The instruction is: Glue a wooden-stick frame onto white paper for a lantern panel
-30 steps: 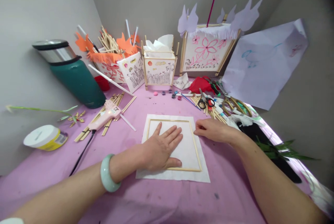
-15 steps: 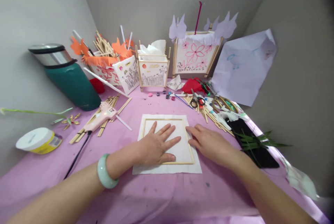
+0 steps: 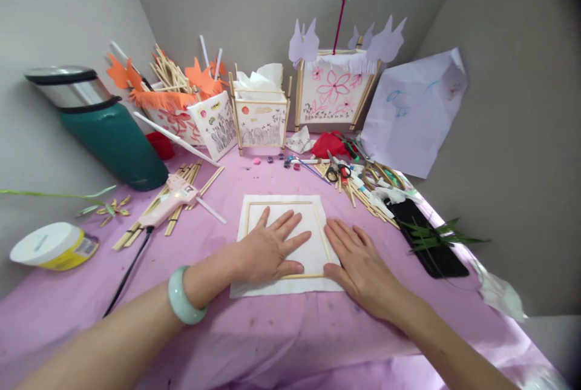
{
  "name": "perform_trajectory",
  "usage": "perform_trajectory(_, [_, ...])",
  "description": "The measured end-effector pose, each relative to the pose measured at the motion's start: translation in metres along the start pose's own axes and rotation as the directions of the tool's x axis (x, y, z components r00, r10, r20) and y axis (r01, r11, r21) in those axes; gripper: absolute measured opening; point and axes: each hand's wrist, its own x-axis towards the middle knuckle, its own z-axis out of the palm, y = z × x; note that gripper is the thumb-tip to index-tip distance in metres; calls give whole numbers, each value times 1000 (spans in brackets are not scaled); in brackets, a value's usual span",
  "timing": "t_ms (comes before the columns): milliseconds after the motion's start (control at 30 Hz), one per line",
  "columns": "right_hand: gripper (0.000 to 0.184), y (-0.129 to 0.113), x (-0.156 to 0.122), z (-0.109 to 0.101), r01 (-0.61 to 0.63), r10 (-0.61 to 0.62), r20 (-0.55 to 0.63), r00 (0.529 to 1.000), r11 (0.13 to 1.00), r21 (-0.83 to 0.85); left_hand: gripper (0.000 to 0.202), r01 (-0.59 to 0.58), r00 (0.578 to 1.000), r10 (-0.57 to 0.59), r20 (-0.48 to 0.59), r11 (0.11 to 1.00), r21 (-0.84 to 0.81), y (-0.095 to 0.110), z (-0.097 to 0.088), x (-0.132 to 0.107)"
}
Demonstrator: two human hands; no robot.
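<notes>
A square frame of thin wooden sticks (image 3: 280, 202) lies on a white sheet of paper (image 3: 282, 288), which extends past it on all sides. My left hand (image 3: 272, 247) rests flat inside the frame with fingers spread, covering its lower left corner and part of its left side. Along the right side, my right hand (image 3: 356, 257) lies flat on the paper's margin, its fingertips touching or very close to the right stick. Neither hand grasps anything. A pale green bangle (image 3: 185, 296) circles my left wrist.
Left of the paper lie a pink glue gun (image 3: 170, 201), bundled sticks (image 3: 129, 234), a green bottle (image 3: 113, 142) and a white-lidded tub (image 3: 54, 246). Decorated paper lanterns (image 3: 261, 123) stand behind. To the right are scissors (image 3: 336, 169), loose sticks (image 3: 370, 205) and a black phone (image 3: 429, 251).
My right hand has gone from bent fingers at the right stick to lying flatter, with its thumb lower along the frame. My left hand stays pressed on the paper. The view has shifted slightly.
</notes>
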Motion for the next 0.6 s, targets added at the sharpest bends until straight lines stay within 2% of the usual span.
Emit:
perform_trajectory(100, [72,0,-2,0,-18,17,49,999,1000,1,72,6,1000,-6,-4,1000,3,0,2,0])
perform_trajectory(233, [76,-3,-6,-3,-4,4,32,999,1000,-7,76,10,1000,-10,8,1000,12,-1,3,0])
perform_trajectory(400, [82,-5,-13,-1,44,-45,69,997,999,16,80,8,1000,-7,-16,1000,26,-2,5,0])
perform_trajectory(600, [81,0,-14,-1,48,-49,54,997,999,23,82,11,1000,-11,-5,1000,11,-4,9,1])
